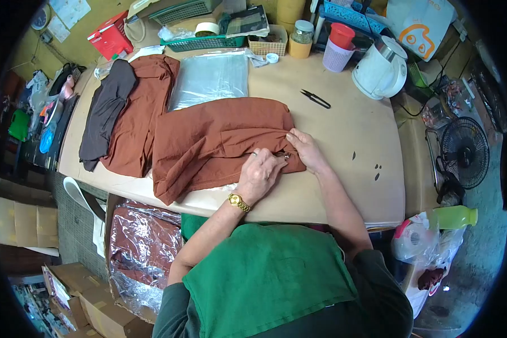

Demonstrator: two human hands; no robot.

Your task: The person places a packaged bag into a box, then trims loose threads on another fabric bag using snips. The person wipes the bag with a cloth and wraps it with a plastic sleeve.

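A rust-brown garment (208, 132), perhaps trousers, lies folded lengthwise on the tan-covered table (355, 169). My left hand (260, 172), with a ring and a gold watch (239, 203), has its fingers bent and closed on the cloth near the right end. Beside those fingertips shows a small shiny metal fitting (287, 156), too small to name. My right hand (306, 150) grips the garment's right edge, thumb on top and the other fingers partly hidden. Left of it lie more rust-brown garments (146, 112) and a dark grey cloth (110, 107).
Clear plastic bags (211, 79) are stacked behind the garment. Black thread snips (315, 98) lie at the back right, near a white kettle (380, 67). An open carton (110, 248) of plastic-wrapped garments stands below the table's left front. A black fan (465, 152) is at right.
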